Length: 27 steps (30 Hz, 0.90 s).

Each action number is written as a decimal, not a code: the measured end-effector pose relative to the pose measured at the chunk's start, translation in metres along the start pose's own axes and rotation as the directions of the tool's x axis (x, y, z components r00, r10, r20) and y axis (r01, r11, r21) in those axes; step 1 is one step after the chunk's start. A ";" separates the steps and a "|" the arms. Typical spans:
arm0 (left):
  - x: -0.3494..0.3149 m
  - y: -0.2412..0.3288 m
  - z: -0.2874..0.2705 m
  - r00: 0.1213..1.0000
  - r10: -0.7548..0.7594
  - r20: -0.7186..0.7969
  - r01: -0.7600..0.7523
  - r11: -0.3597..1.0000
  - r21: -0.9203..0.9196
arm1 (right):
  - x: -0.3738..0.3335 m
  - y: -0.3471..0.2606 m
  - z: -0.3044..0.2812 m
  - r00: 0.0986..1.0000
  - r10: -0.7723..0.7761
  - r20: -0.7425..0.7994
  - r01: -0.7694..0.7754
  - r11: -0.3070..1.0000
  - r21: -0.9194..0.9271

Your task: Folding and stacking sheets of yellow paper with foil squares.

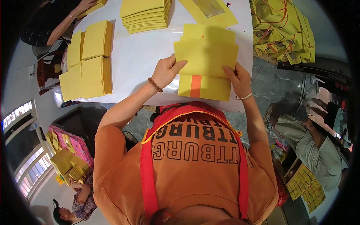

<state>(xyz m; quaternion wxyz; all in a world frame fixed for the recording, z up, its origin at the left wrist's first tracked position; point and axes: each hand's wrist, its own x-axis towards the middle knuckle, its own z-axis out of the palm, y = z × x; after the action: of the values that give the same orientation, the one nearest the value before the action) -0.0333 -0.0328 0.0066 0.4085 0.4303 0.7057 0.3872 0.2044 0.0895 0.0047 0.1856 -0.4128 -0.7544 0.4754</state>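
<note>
Both my hands grip a yellow paper sheet (210,56) by its left and right edges, holding it over the white table near its front edge. My left hand (165,72) has its thumb on top, with the other fingers mostly hidden. On the opposite edge, my right hand (240,80) pinches with its thumb on the paper too. Whether this is one sheet or a thin stack, I cannot tell. More yellow paper (207,33) shows beyond it. Below it, towards me, lies a yellow piece with an orange strip (195,86).
Stacks of yellow paper (96,73) stand on the white table (138,56) at left, another pile (145,17) at the back. A yellow sheet with a grey patch (210,9) lies far right. Red-stringed yellow bundles (281,33) heap beyond the right edge. Other people sit around.
</note>
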 end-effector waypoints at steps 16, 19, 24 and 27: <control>0.021 0.004 0.009 0.972 -0.231 -0.030 0.217 0.943 -0.253 | 0.002 -0.008 0.023 0.961 0.014 -0.276 -0.031 0.998 -0.057; 0.020 -0.001 0.011 0.972 -0.226 -0.067 0.198 0.937 -0.287 | 0.002 -0.007 0.025 0.955 0.009 -0.298 -0.029 0.998 -0.062; 0.018 0.006 0.007 0.977 -0.143 -0.156 0.115 0.978 -0.174 | 0.001 -0.010 0.023 0.959 0.033 -0.282 -0.057 0.995 -0.078; 0.015 0.041 0.007 0.914 0.299 -0.274 -0.181 0.905 0.385 | 0.000 -0.009 0.024 0.954 0.012 -0.299 -0.048 0.992 -0.113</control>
<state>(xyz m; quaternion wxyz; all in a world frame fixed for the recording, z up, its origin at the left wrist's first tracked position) -0.0197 -0.0043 0.0371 0.1508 0.5109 0.7619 0.3683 0.1840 0.0739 0.0010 0.2650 -0.5014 -0.7385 0.3646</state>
